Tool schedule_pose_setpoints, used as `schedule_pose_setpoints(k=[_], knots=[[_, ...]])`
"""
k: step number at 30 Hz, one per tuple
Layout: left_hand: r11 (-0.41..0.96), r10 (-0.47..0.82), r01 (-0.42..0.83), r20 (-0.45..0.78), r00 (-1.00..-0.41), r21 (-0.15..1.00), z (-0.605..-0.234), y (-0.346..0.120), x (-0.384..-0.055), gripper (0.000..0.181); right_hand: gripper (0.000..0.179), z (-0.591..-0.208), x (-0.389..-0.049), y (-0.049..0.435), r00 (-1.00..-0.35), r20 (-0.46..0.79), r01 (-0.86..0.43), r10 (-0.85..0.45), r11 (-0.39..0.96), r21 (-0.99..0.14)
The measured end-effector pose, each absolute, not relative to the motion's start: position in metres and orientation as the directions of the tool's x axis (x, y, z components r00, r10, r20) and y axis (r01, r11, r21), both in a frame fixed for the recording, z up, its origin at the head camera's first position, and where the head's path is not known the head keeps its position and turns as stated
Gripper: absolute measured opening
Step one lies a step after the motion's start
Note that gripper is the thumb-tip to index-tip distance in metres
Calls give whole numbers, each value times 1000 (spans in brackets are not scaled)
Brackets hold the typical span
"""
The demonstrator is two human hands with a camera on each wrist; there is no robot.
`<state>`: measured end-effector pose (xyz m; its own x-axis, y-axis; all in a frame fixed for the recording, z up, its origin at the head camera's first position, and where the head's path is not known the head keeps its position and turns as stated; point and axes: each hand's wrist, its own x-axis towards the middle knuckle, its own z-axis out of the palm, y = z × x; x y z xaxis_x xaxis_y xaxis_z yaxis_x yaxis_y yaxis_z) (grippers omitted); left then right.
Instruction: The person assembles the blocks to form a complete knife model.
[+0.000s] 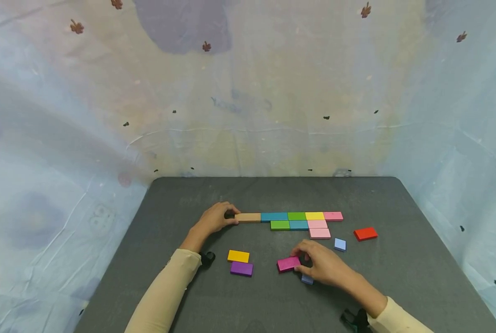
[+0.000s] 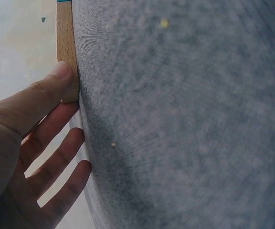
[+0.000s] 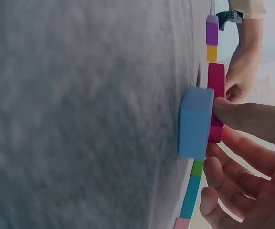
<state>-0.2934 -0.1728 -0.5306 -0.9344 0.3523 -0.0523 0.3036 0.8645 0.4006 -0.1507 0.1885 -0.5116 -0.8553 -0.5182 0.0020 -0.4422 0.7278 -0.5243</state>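
My left hand (image 1: 216, 217) pinches the left end of a plain wooden block (image 1: 248, 217) between thumb and index finger; its other fingers spread apart in the left wrist view. That block heads a row with a blue block (image 1: 274, 216), a green one (image 1: 296, 216), a yellow one (image 1: 314, 215) and a pink one (image 1: 333, 216). Shorter blocks lie against the row's near side, among them a second green block (image 1: 280, 225). My right hand (image 1: 320, 262) grips a magenta block (image 1: 288, 264) by its right end. Partly hidden under that hand is a light blue block (image 3: 195, 124).
Left of the right hand, a yellow-orange block (image 1: 238, 255) touches a purple block (image 1: 241, 268). Another light blue block (image 1: 340, 244) and a red block (image 1: 365, 233) lie to the right. The dark table (image 1: 181, 194) ends at a hanging sheet (image 1: 248, 92).
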Motion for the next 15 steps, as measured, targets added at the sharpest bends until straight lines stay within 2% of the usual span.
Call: schedule_pose_setpoints(k=[15], knots=[[860,363,311,-56,-930,405,-531,-174,-294,32,30,-504,-172,205,-883,88,-435,-461,735,-519]])
